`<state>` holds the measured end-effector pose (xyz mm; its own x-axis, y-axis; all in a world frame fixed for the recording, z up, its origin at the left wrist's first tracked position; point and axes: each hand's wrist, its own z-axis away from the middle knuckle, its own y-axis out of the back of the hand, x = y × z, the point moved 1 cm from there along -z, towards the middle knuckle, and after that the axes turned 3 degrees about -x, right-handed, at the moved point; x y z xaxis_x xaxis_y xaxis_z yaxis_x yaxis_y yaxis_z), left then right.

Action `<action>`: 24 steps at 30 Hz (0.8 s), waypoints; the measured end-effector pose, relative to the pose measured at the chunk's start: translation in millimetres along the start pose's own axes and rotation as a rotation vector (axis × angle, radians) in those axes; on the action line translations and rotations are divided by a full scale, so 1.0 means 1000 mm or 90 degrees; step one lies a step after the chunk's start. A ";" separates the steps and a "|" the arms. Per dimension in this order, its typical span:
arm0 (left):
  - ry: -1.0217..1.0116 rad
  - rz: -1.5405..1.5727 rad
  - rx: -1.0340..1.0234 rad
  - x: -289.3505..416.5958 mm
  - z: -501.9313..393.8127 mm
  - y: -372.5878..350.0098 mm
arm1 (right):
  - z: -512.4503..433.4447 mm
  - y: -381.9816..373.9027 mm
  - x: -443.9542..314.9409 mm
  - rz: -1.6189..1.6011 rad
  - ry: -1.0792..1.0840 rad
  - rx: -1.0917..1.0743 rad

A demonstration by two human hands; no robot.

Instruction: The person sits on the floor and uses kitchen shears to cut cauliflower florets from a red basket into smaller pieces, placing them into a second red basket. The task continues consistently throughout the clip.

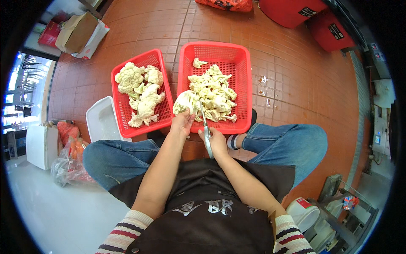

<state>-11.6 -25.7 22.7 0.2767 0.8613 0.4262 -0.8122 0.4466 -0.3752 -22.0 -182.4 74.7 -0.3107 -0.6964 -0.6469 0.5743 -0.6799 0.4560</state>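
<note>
My left hand grips a piece of cauliflower over the left rim of the right-hand red plastic basket. A narrow steel cutting tool is in my right hand; I cannot tell whether it is a knife or scissors. Its blade points away from me, close against the held cauliflower. Cut cauliflower florets lie heaped in that basket, with one floret apart near its far wall. Larger cauliflower chunks fill much of the left-hand red basket.
A white plastic tub sits partly under the left basket. Plastic bags and a white box are at the left. Cardboard boxes stand far left, red bins far right. Water drops wet the tiled floor. A white bucket is at lower right.
</note>
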 end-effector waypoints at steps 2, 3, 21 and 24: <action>-0.001 -0.109 -0.008 -0.010 -0.014 0.005 | -0.017 -0.015 0.027 -0.217 -0.054 0.022; 0.008 -0.213 0.004 -0.013 -0.018 0.005 | -0.022 -0.015 0.031 -0.309 -0.061 0.030; -0.526 -1.249 -0.409 -0.134 -0.112 -0.100 | -0.013 0.063 -0.025 -0.758 -0.011 0.311; -0.389 -1.164 -0.410 -0.124 -0.112 -0.111 | -0.014 0.065 -0.023 -0.777 0.001 0.295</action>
<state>101.5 -155.3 -80.9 0.1094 -0.7220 0.6832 0.4614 0.6456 0.6085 32.8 -207.1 110.7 -0.4421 0.4223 -0.7913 -0.3886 -0.8853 -0.2553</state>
